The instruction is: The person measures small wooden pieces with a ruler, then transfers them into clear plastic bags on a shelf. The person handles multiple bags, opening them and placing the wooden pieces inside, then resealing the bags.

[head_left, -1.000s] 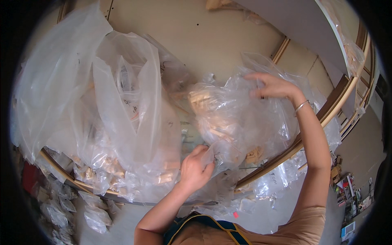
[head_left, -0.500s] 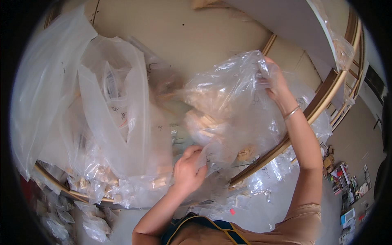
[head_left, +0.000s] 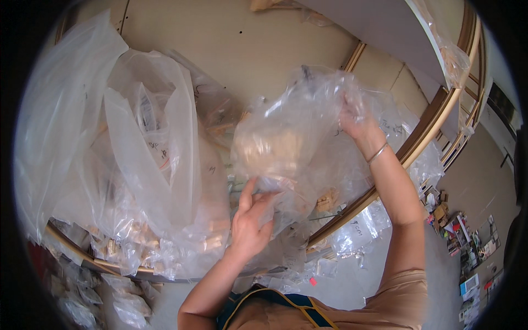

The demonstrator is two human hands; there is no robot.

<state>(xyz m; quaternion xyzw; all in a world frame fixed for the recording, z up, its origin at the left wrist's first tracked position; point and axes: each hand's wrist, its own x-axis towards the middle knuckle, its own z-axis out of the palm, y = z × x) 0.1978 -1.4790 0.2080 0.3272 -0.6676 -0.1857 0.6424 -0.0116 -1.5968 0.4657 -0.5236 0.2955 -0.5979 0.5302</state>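
Observation:
A clear plastic bag of small light-wood pieces hangs raised in front of me, blurred by motion. Its upper right part is bunched in my right hand, whose fingers are partly covered by the film. Lower down, my left hand has its fingers reaching up along the bag's underside, with loose film between thumb and fingers. To the left stands a large milky plastic bag, its mouth gaping and smaller marked bags inside. Under the raised bag, more wood pieces show through plastic.
All this lies on a shelf with a wooden front rail. A grey panel overhangs at the upper right. Filled bags sit below at the lower left. Boxes and mixed goods stand on the floor at the right.
My right hand has moved left and slightly down, carrying the bag's top. The bag has swung left and its wood pieces have shifted. The left hand's fingers have stretched upward.

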